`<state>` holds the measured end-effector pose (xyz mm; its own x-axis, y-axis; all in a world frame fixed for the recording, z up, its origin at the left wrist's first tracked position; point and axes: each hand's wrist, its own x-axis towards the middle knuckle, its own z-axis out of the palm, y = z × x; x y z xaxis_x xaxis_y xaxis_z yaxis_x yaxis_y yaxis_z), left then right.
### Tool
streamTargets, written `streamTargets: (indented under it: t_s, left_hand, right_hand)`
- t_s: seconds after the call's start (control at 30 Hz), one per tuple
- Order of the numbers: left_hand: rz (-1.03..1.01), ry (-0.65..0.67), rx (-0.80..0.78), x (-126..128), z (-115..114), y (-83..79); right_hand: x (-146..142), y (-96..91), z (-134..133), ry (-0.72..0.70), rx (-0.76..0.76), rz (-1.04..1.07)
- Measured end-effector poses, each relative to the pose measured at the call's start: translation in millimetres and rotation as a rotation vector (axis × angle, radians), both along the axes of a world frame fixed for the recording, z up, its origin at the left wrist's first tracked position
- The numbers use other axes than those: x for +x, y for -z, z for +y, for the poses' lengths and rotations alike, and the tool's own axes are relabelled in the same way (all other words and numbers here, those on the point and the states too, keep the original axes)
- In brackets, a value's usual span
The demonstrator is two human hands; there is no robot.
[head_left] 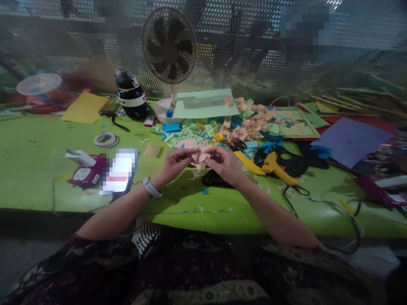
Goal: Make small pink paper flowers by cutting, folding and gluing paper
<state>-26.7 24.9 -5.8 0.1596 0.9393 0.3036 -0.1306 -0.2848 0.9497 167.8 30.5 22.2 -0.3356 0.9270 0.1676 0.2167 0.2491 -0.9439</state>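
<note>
Between my two hands is a small folded piece of peach paper (200, 157), held above the green table (178, 199). My left hand (174, 165), with a white band at its wrist, pinches the paper's left side. The right side is pinched by the fingers of my right hand (225, 163). Behind them lies a heap of green, blue and peach paper scraps (190, 134). Peach paper flowers (251, 118) are piled beyond, to the right. Black-handled scissors (239, 145) rest among the scraps, and a dark object (216, 178) lies below my right hand.
A yellow glue gun (278, 168) with a cord lies at right, near purple paper (349, 142). A fan (169, 46) and a dark bottle (132, 97) stand at the back. To the left are a phone (121, 171), a purple phone stand (87, 171) and a tape roll (106, 140).
</note>
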Motion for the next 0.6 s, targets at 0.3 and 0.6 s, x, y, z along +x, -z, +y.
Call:
streamTargets:
  t_s: [0.3,0.6]
  left_hand:
    - [-0.052,0.029,-0.043,1.6,-3.0,-0.2]
    - [-0.162,0.100,-0.143,4.0,-6.4,0.4]
  right_hand:
    - [-0.1,5.8,-2.2,0.079,0.436,-0.185]
    - [-0.4,5.6,-5.4,0.066,0.713,-0.224]
